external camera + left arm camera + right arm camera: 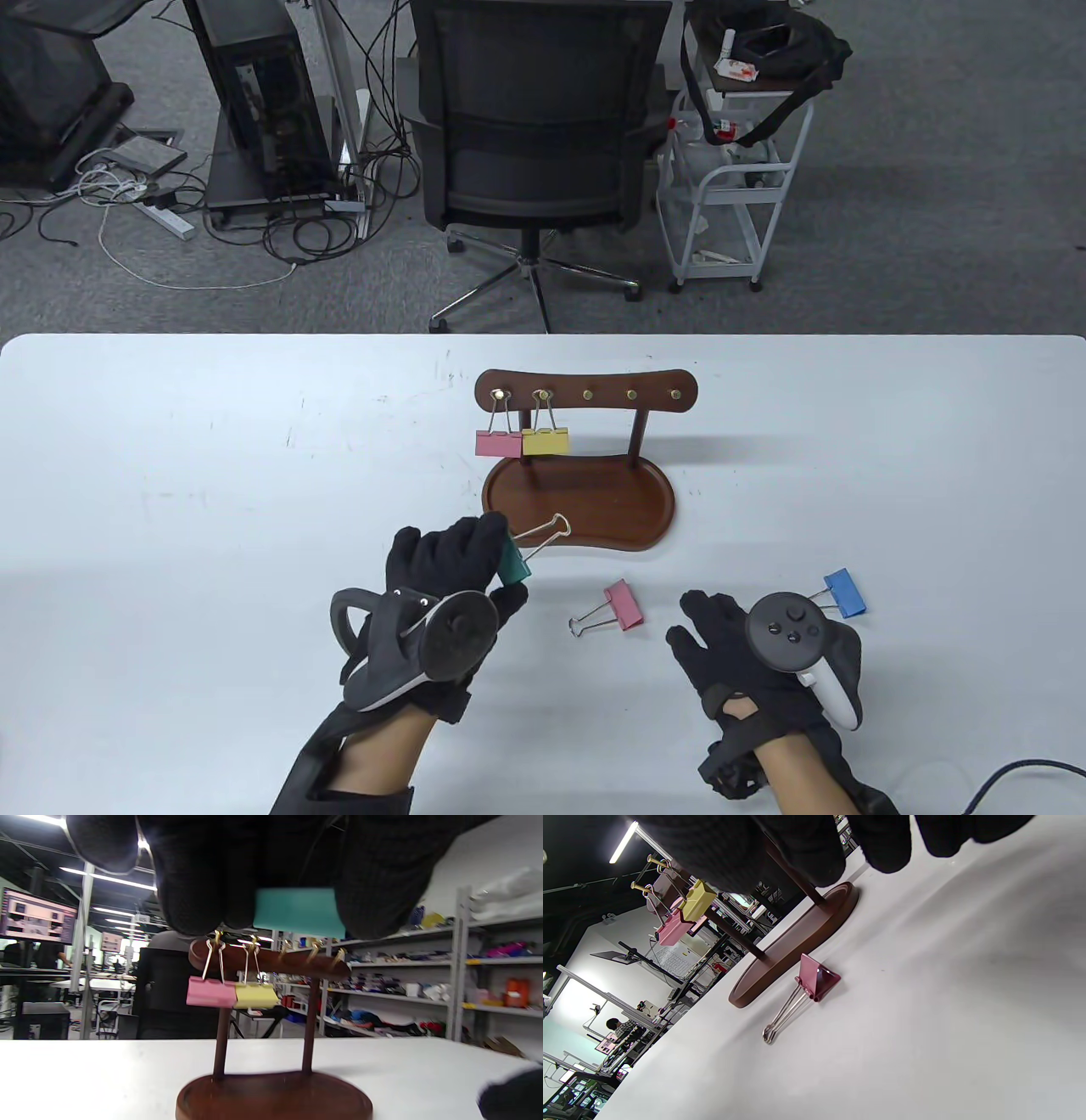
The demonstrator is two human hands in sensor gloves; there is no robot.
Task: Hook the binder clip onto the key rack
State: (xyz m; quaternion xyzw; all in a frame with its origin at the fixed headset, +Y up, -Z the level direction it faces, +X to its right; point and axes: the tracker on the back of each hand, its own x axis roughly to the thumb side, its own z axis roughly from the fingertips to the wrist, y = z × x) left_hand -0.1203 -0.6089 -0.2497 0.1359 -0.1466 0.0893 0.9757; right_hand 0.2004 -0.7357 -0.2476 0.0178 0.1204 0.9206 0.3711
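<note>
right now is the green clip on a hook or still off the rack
Off the rack. The left hand grips the green clip in front of the key rack; its wire handles point toward the rack, clear of every hook.

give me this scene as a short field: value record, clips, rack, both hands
rack: brown wooden key rack with five brass hooks, standing on its oval tray base
hung clips: pink binder clip on first hook from left, yellow binder clip on second
free hooks: three on the right
left hand: pinches teal binder clip, wire handles toward the rack
right hand: flat on white table, holds nothing
loose clips: second pink binder clip, blue binder clip
</note>
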